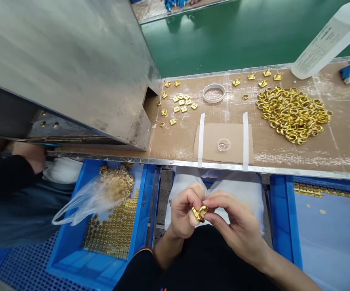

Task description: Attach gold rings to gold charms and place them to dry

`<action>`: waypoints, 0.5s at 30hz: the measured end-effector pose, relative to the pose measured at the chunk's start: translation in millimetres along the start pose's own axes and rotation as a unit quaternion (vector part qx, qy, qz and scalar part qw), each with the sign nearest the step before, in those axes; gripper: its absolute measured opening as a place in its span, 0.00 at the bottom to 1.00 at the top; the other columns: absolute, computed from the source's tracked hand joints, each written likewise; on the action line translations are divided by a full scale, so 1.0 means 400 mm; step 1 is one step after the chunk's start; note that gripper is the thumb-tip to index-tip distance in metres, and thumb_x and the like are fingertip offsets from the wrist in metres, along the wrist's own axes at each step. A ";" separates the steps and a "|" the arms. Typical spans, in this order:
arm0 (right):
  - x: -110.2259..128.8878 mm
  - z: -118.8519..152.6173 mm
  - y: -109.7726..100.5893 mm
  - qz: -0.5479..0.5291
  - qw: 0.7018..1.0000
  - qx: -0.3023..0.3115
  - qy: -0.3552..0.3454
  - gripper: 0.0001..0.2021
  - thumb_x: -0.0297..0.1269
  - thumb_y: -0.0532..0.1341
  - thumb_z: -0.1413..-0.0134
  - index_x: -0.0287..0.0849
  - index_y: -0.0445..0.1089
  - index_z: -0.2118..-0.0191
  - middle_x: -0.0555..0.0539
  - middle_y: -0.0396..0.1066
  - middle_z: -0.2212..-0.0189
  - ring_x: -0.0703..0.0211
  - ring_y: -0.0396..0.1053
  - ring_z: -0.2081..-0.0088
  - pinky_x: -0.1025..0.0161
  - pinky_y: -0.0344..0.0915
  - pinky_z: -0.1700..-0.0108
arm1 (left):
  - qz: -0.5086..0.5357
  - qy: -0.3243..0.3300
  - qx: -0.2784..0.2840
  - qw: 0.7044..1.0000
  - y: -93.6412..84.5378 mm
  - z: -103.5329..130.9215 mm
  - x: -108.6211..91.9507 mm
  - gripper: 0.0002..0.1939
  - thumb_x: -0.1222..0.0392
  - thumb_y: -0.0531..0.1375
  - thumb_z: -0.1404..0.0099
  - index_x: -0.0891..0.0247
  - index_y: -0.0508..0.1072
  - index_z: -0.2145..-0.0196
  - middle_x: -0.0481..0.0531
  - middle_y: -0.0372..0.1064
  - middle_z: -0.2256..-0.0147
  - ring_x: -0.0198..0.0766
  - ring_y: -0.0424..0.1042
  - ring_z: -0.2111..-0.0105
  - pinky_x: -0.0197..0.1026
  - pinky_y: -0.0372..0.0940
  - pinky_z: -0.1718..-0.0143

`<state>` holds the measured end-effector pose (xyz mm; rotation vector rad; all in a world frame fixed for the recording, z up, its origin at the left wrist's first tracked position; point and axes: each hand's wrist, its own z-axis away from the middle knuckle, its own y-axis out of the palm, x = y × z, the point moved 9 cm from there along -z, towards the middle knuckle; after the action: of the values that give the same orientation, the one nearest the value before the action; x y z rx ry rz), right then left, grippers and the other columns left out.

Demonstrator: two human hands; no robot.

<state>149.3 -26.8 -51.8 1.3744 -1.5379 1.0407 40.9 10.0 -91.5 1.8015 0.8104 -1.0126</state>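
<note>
Close to my body, both hands meet on small gold-coloured metal parts. My left hand [182, 208] is closed on a squarish gold fitting [196, 214]. The thumb and fingers of my right hand [235, 220] pinch a gold ring [203, 209] against that fitting; whether the two are joined I cannot tell. Ahead on the cardboard-covered bench lies a cardboard pad [211, 139] with a small clear round cup [224, 145] on it. To its right is a heap of gold rings [293, 113], and to its left lie several square gold pieces [184, 109].
A steel housing [102, 72] stands at left, beside another person's arm [29, 155]. Blue bins [141, 226] flank my legs; the left one holds gold parts and a plastic bag [102, 194]. A tape roll [214, 93], a white bottle [320, 44] and a green belt [238, 36] lie beyond.
</note>
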 end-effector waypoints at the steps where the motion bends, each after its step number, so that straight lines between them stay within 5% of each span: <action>1: 0.005 0.001 0.001 0.000 1.000 0.004 -0.004 0.04 0.35 0.61 0.31 0.46 0.73 0.53 0.46 0.77 0.67 0.58 0.76 0.67 0.63 0.75 0.66 | -0.018 0.018 0.005 1.000 0.000 0.001 -0.010 0.20 0.50 0.63 0.31 0.60 0.61 0.74 0.44 0.51 0.77 0.33 0.53 0.76 0.39 0.52 0.74; 8: 0.016 0.007 0.008 -0.006 0.999 0.022 -0.024 0.08 0.30 0.63 0.32 0.45 0.73 0.51 0.45 0.78 0.63 0.57 0.77 0.62 0.62 0.76 0.62 | -0.007 0.040 0.005 0.999 0.001 0.005 -0.028 0.18 0.57 0.64 0.32 0.61 0.60 0.75 0.43 0.51 0.77 0.32 0.52 0.76 0.39 0.52 0.73; 11: 0.017 0.007 0.013 0.000 1.000 0.020 -0.024 0.07 0.30 0.63 0.33 0.45 0.73 0.51 0.45 0.78 0.64 0.56 0.77 0.64 0.61 0.76 0.62 | 0.121 -0.066 -0.007 0.990 0.018 0.002 0.017 0.24 0.54 0.66 0.34 0.61 0.55 0.77 0.42 0.47 0.78 0.32 0.50 0.78 0.38 0.50 0.75; 15: -0.001 0.011 0.003 0.046 0.999 -0.025 0.013 0.06 0.29 0.63 0.34 0.45 0.74 0.54 0.48 0.77 0.68 0.59 0.74 0.69 0.64 0.74 0.67 | 0.254 -0.230 -0.037 0.939 0.051 0.020 0.092 0.33 0.37 0.67 0.39 0.61 0.51 0.78 0.42 0.44 0.76 0.31 0.46 0.77 0.37 0.52 0.74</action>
<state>148.0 -30.8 -53.7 1.2621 -1.6108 1.0655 72.2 -0.9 -118.5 1.5043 0.0811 -0.9781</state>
